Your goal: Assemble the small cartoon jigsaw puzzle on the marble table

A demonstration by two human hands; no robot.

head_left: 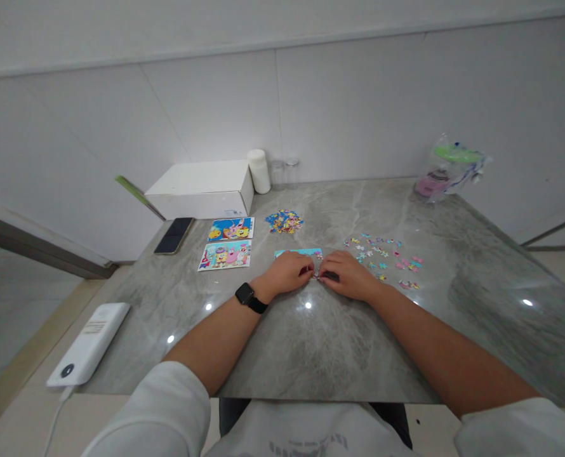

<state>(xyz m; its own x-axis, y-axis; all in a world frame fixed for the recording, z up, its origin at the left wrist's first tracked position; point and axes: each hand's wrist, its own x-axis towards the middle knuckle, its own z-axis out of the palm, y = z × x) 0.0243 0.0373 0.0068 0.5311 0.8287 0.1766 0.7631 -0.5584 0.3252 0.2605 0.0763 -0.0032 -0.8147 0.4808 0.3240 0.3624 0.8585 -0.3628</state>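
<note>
No text can be read: print on the white device, box and shirt is unclear.

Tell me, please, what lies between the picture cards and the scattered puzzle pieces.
In the head view, the left hand, the right hand and a partly covered puzzle strip lie between them, with a heap of pieces farther back.

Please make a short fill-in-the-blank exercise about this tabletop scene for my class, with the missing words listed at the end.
1. The dark watch is worn on the person's ____ wrist.
2. The number of cartoon cards lying near the phone is ____.
3. The colour of the large box beside the bottle is ____.
4. Of the left hand and the right hand, the scattered puzzle pieces lie nearer the ____ one.

Missing words: left; two; white; right.
</note>
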